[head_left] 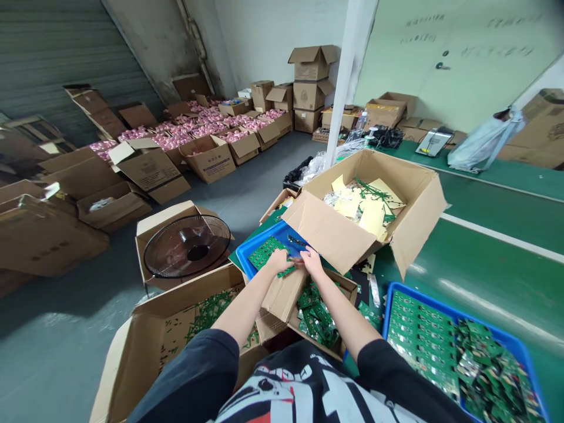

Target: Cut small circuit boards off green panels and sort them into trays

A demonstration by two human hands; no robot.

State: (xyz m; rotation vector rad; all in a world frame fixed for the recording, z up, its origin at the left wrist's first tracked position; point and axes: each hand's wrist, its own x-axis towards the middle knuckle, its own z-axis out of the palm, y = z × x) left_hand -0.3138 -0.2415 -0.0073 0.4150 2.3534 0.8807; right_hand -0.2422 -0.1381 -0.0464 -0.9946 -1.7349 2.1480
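My left hand (279, 262) is closed on the near right corner of a green circuit board panel (263, 251), over a blue tray (248, 248). Close beside it, my right hand (312, 261) has its fingers closed near the board's edge; what it grips is too small to make out. A dark tool (297, 240) rests in the tray just beyond my hands. Below them are a cardboard flap (282, 296) and a box of small green boards (318, 314).
An open carton (339, 232) with yellow sheets and green strips stands beyond my right hand. Another carton (143, 335) holds green scraps at the left, near a fan (187, 247). A blue tray (390, 305) of boards lies at the right.
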